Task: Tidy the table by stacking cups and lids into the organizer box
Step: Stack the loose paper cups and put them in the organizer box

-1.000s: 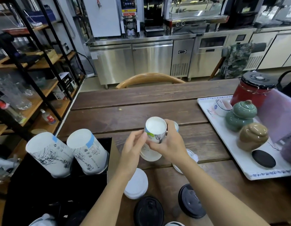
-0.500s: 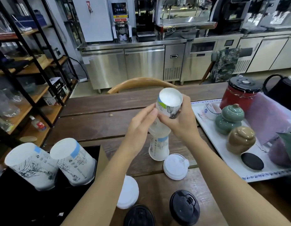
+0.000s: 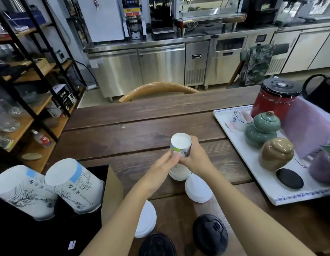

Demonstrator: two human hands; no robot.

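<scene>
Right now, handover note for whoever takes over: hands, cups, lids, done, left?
Left hand and right hand: both gripping a small upside-down cup stack standing on the table.
Box, near left: two large cups already in, upside down.
Lids on the table: two white, two black.
Done: large cups in.
Left: move the small stack into the box, then all four lids.
</scene>
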